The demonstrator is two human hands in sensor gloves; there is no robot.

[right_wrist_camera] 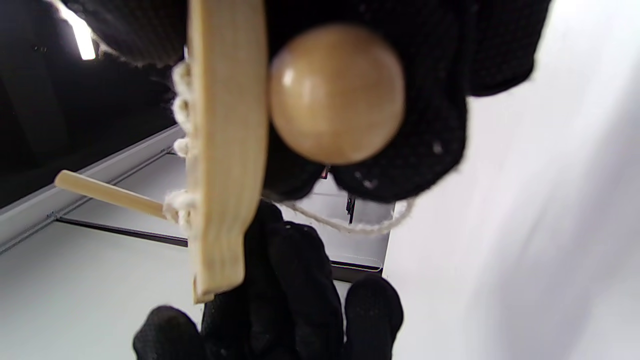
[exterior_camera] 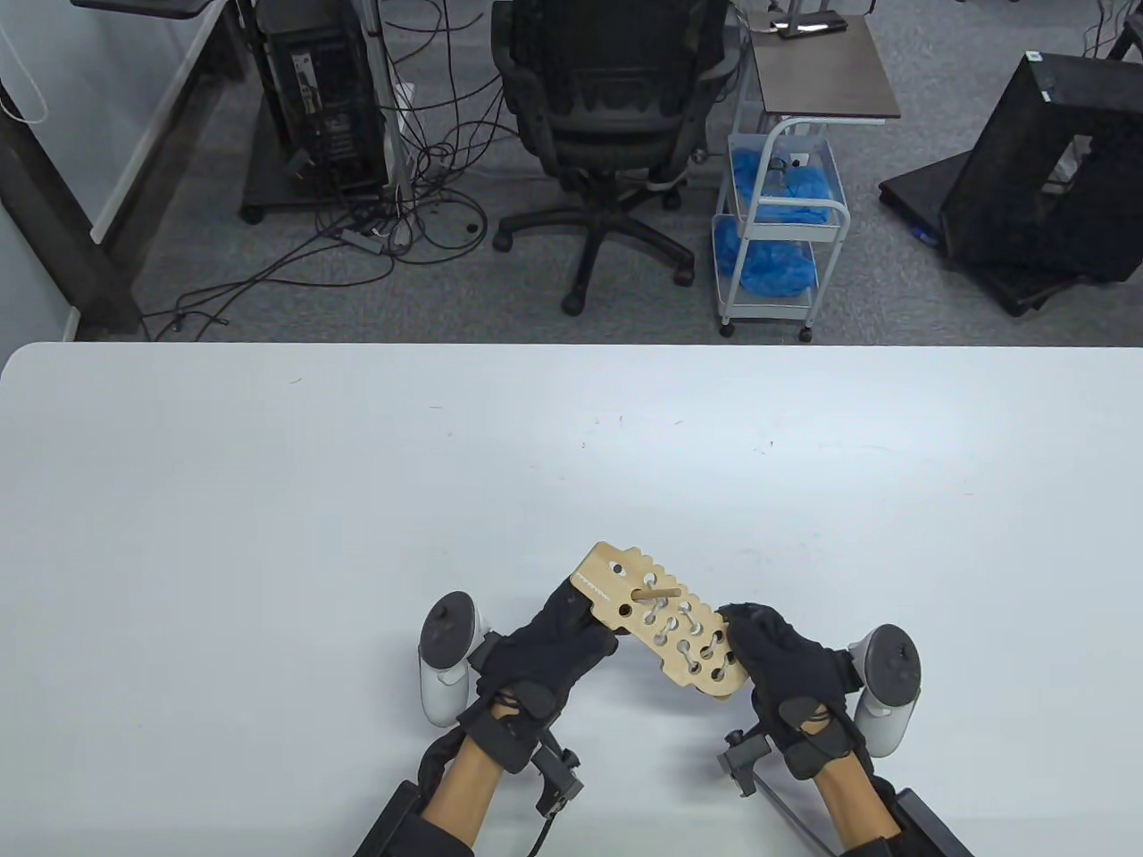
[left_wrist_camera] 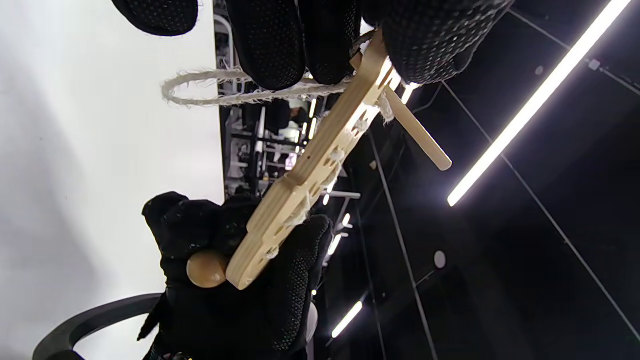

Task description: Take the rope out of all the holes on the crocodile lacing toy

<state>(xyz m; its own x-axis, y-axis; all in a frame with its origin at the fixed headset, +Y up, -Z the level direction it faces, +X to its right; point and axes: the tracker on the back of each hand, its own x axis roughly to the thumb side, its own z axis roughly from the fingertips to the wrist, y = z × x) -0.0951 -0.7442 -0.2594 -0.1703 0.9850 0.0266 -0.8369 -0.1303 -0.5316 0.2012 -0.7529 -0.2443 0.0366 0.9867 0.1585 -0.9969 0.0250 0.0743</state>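
Note:
Both hands hold a pale wooden crocodile lacing board [exterior_camera: 661, 629] just above the white table [exterior_camera: 268, 536]. My left hand [exterior_camera: 571, 638] grips the end near the eye hole, thumb on top and fingers beneath. Gripping the opposite end is my right hand [exterior_camera: 759, 643]. White rope [exterior_camera: 683, 638] runs through several holes. A wooden stick [exterior_camera: 656, 595] pokes up from one hole. In the left wrist view a rope loop [left_wrist_camera: 200, 85] hangs under the board [left_wrist_camera: 300, 185], beside the stick [left_wrist_camera: 420, 135]. A round wooden ball [right_wrist_camera: 336, 94] lies against the board [right_wrist_camera: 225, 150] by my right hand's fingers [right_wrist_camera: 425, 125].
Beyond the table's far edge stand an office chair [exterior_camera: 616, 116], a white trolley [exterior_camera: 777, 232] with blue items, a computer tower [exterior_camera: 312, 98] with cables, and black frames [exterior_camera: 1045, 178] at the right.

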